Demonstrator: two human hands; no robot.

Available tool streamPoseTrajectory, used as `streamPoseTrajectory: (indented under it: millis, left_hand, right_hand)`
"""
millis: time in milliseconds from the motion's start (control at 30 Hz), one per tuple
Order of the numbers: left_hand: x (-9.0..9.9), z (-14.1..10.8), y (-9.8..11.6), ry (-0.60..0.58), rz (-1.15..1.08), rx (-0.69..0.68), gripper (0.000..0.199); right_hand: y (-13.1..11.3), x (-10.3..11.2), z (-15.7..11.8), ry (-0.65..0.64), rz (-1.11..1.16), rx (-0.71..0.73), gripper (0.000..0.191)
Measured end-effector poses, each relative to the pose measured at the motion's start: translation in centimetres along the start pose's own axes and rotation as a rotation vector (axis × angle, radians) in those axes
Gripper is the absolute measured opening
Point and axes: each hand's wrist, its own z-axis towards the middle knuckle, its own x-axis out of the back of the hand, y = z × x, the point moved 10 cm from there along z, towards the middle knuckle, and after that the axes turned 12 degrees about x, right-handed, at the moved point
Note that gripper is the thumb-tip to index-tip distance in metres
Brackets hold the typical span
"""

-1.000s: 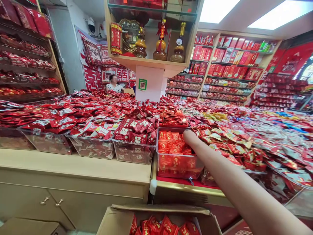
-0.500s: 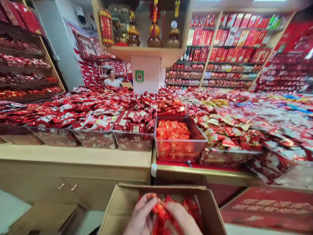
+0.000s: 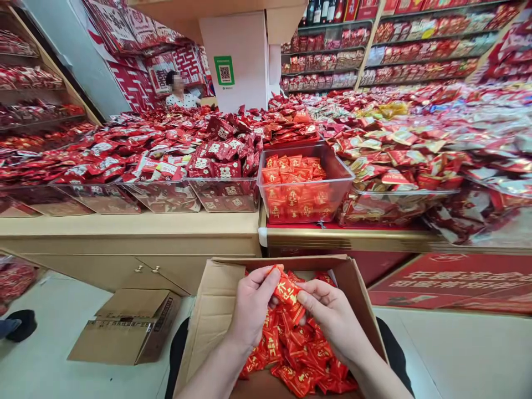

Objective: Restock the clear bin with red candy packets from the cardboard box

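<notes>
Between my two hands is a small red packet point(image 3: 286, 292) with gold characters, held above an open cardboard box point(image 3: 216, 310). My left hand point(image 3: 254, 302) pinches its upper left end between thumb and fingers. On its right side, my right hand point(image 3: 326, 310) grips it the same way. Many loose red packets point(image 3: 301, 379) of the same look lie in the box below. Straight ahead on the counter, a clear plastic bin point(image 3: 305, 199) holds similar red packets, partly filled.
Clear bins heaped with red packets point(image 3: 224, 169) line the counter point(image 3: 124, 224) on both sides. A folded cardboard box point(image 3: 120, 327) lies on the floor at left, near another person's shoe point(image 3: 22, 325). A person point(image 3: 180, 94) is behind the counter. A white pillar point(image 3: 241, 66) rises mid-counter.
The view has tilted down, showing more of the box and floor. My hands have come up out of the packets, and a single red packet now shows clearly between them.
</notes>
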Motion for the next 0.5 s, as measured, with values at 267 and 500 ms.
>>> streamPoseTrajectory:
  millis: [267,500]
  left_hand:
    - [-0.7,-0.8,0.3,-0.010,0.344,-0.187,0.022]
    - [3.5,4.3,-7.8,-0.111,0.736,0.006,0.021]
  right_hand:
    - [0.0,-2.0,-0.5,-0.190,-0.203,0.138,0.028]
    - [-15.5,1.0,5.3,0.021,-0.760,0.533,0.024]
